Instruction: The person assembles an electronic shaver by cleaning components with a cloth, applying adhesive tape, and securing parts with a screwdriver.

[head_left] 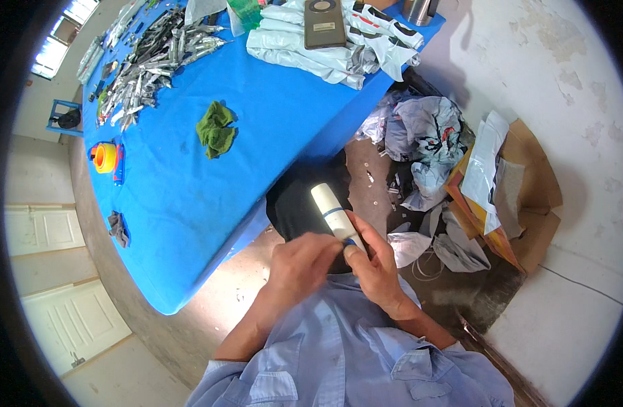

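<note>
Above my lap, my right hand (379, 273) is closed around the lower part of a white, bottle-shaped cylinder (328, 203) with a blue band. The cylinder tilts, its rounded end pointing up and to the left. My right thumb presses near a small blue part low on it. Close beside that part is my left hand (298, 266), its fingers drawn together and slightly blurred. Whatever lies between the left fingertips is hidden. On the blue-covered table (189, 197), a crumpled green cloth (216, 129) lies ahead of my hands.
Many grey and silver pieces (148, 74) heap at the table's far left. Nearer are a yellow tape roll (105, 157) and a dark rag (118, 229). A phone (324, 26) rests on white plastic bags (284, 47). Crumpled bags (426, 142) and an open carton (535, 197) stand right.
</note>
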`<state>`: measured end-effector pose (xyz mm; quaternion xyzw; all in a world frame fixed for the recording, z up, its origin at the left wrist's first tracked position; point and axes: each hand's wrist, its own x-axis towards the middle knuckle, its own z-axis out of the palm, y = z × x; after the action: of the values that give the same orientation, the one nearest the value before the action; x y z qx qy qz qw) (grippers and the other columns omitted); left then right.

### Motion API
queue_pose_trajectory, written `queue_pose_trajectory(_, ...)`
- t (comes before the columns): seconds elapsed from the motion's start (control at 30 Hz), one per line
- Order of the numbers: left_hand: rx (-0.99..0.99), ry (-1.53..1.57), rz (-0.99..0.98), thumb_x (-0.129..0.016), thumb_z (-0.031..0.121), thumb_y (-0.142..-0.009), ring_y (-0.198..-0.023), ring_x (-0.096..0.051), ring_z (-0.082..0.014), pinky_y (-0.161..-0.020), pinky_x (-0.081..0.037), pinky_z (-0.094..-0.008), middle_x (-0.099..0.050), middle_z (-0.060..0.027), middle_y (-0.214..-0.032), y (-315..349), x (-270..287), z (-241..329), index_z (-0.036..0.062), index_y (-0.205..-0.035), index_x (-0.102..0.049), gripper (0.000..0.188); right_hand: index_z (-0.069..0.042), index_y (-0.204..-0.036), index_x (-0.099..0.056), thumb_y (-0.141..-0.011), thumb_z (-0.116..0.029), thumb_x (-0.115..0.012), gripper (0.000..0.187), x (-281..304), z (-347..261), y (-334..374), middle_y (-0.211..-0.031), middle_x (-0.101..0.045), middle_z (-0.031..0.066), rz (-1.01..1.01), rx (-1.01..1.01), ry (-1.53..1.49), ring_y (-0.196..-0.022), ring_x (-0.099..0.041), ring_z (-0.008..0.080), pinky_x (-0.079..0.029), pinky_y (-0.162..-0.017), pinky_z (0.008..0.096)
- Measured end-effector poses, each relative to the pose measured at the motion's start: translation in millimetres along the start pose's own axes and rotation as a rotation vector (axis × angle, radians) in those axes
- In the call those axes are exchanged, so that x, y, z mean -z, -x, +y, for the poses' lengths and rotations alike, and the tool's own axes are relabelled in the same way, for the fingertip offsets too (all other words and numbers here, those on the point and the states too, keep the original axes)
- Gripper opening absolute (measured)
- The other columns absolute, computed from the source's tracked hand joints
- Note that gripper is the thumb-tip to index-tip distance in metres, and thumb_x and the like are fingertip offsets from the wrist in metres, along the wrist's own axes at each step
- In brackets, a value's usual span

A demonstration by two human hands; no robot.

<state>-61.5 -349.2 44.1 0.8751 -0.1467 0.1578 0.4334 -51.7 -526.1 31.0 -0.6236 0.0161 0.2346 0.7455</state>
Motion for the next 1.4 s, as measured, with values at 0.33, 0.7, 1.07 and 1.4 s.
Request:
queue_pose_trajectory(0.33,0.077,0.031,-0.086,-0.078,-0.004,-0.084,-0.073,-0.073,-0.0299,-0.063,-0.058,-0.0381,-0.073,-0.0111,-0.087,-3,9,2,0.0038,-0.099,-0.074,0.018,0.007,-0.15,-0.049,-0.094,-0.008,-0.061,0.059,1,8,-2,-0.136,-0.062,0.0209,0.044,0.125,0.119,-0.124,-0.061,0.0248,-0.046,-0.107,0.0367)
queue_pose_trajectory(0.7,0.018,0.03,-0.084,-0.079,-0.002,-0.086,-0.072,-0.073,-0.0273,-0.061,-0.056,-0.0361,-0.073,-0.0125,-0.087,-4,4,0,0.0033,-0.098,-0.073,0.015,0.007,-0.148,-0.051,-0.094,-0.009,-0.063,0.058,7,2,-3,-0.135,-0.063,0.0203,0.046,0.124,0.205,-0.123,-0.062,0.0256,-0.048,-0.106,0.0358)
queue_pose_trajectory(1.07,0.069,-0.002,-0.074,-0.077,-0.005,-0.084,-0.075,-0.074,-0.0302,-0.064,-0.059,-0.038,-0.074,-0.011,-0.09,-3,4,-4,0.0048,-0.097,-0.073,0.017,0.008,-0.147,-0.051,-0.094,-0.011,-0.064,0.057,6,3,-5,-0.136,-0.064,0.022,0.045,0.094,0.146,-0.125,-0.062,0.0244,-0.047,-0.106,0.0356)
queue_pose_trajectory(1.4,0.057,0.009,-0.105,-0.078,-0.001,-0.086,-0.073,-0.073,-0.0303,-0.062,-0.058,-0.038,-0.074,-0.0111,-0.087,-3,5,-7,0.0042,-0.096,-0.073,0.013,0.006,-0.149,-0.051,-0.092,-0.007,-0.065,0.06,8,-1,-5,-0.137,-0.062,0.0211,0.042,0.084,0.221,-0.126,-0.061,0.0258,-0.046,-0.108,0.0356)
